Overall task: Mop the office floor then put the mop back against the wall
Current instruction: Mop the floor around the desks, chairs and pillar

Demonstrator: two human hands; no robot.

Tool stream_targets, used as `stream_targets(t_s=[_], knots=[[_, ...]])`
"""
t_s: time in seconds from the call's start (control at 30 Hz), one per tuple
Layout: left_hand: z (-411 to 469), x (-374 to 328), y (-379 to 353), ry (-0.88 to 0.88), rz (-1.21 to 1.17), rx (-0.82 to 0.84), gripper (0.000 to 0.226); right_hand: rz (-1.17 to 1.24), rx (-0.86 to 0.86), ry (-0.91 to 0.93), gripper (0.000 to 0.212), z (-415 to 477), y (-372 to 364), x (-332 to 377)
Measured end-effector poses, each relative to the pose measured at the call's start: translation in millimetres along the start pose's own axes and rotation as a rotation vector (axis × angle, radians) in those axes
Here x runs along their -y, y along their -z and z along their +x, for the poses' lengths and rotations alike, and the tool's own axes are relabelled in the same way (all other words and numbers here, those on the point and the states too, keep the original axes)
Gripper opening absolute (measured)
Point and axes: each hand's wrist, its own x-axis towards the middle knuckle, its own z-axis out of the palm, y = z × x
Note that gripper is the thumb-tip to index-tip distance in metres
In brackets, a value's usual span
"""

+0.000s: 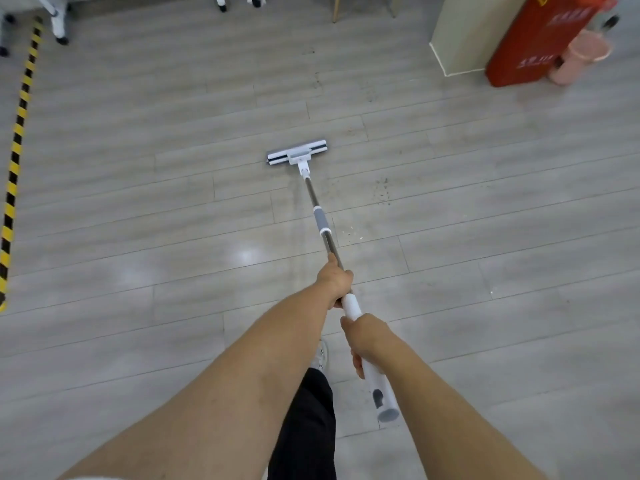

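Note:
The mop [320, 216] has a flat white and grey head [297, 154] lying on the grey plank floor [138, 188] ahead of me, and its metal pole slants back toward me. My left hand [335, 282] grips the pole where the metal meets the white handle. Lower down, my right hand [363, 337] grips the white handle, whose open end [387, 412] sticks out below it. Dark specks of dirt [382, 194] lie on the floor right of the pole.
A yellow-and-black hazard tape line [17, 140] runs down the left edge. Chair castors and legs [59, 27] stand at the top left. A cream pillar base [460, 46], a red cabinet [533, 43] and a pink bin [578, 57] stand at the top right.

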Motion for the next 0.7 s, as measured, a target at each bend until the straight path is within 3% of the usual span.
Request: stream_targets(t_s=[0.43,0.7], knots=[[-224,294,-186,-0.002,0.044,0.031,0.068,-0.018,0.010,-0.078,0.042,-149,-115,-365],[-285,334,-197,0.020,0.036,0.015,0.077,0.048,0.035,-0.059,0.036,-196,-140,-410]])
